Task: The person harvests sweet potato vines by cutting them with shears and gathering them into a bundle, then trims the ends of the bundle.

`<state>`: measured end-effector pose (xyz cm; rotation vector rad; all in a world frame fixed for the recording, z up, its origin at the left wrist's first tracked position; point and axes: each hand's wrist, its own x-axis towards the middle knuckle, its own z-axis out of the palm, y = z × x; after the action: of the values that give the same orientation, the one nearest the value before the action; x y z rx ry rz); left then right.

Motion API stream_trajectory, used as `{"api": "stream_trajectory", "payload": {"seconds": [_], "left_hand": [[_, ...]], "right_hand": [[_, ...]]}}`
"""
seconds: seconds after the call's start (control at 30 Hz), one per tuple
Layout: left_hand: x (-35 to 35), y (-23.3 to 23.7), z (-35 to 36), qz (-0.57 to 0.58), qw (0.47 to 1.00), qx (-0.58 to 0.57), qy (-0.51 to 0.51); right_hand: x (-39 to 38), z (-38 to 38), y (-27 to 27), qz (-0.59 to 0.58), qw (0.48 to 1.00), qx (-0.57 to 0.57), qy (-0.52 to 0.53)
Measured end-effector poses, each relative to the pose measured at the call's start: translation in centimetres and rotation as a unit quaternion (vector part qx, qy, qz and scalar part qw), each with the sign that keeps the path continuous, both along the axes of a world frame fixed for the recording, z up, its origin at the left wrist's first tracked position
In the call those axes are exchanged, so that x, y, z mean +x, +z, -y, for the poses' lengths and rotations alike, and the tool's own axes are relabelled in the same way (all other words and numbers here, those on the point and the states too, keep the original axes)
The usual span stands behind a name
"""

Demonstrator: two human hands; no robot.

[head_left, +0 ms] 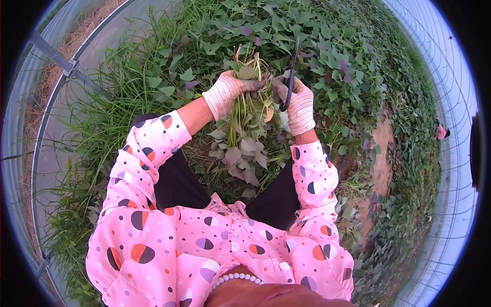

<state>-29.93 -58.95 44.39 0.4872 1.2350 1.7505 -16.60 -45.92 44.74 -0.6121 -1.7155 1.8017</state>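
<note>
My left hand [230, 92], in a whitish knitted glove with darkened fingers, is closed around a bundle of leafy vine cuttings [236, 123]. The cut stems stick up above the fist and the leaves hang down between my knees. My right hand [295, 101], gloved the same way, is beside the bundle with its fingers curled and fingertips right at the stems. A slim black curved tool [292, 71] runs along that hand, one end pointing up and away; its working part is not clear.
Dense vines [337, 61] with green and purplish leaves spread ahead and to the right. Tall grass [117, 77] grows on the left by a metal pipe frame [69, 66] and plastic sheeting. Bare soil [382, 153] shows at right. A small pink object [442, 131] lies at the far right edge.
</note>
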Motion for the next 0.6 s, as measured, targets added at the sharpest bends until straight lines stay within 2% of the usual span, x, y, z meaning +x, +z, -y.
{"api": "stream_trajectory", "payload": {"seconds": [0.2, 0.33, 0.37, 0.4, 0.43, 0.53, 0.6], "left_hand": [[-0.1, 0.4, 0.5, 0.02, 1.0, -0.007, -0.006], [0.6, 1.2, 0.3, -0.023, 0.999, -0.037, -0.026], [0.2, 0.3, 0.1, -0.015, 0.999, -0.028, -0.019], [-0.3, -0.3, 0.1, -0.025, 0.999, -0.021, -0.041], [-0.2, -0.1, 0.2, -0.06, 0.996, -0.021, -0.056], [0.1, 0.1, 0.1, -0.187, 0.981, -0.036, -0.041], [0.1, 0.4, 0.0, -0.187, 0.98, -0.041, -0.051]], "right_hand": [[-0.3, 0.8, 0.9, 0.018, 0.999, 0.017, -0.026], [-0.2, 0.0, 0.1, 0.07, 0.992, 0.107, -0.005], [-0.3, -0.1, -0.3, 0.044, 0.993, 0.109, 0.014], [-0.1, 0.1, 0.5, 0.096, 0.986, 0.138, 0.008], [0.5, 0.1, 1.5, 0.118, 0.98, 0.157, 0.016], [0.0, -0.1, -0.1, 0.108, 0.968, 0.227, -0.016], [-0.7, -0.3, -1.3, 0.078, 0.971, 0.223, -0.031]]}}
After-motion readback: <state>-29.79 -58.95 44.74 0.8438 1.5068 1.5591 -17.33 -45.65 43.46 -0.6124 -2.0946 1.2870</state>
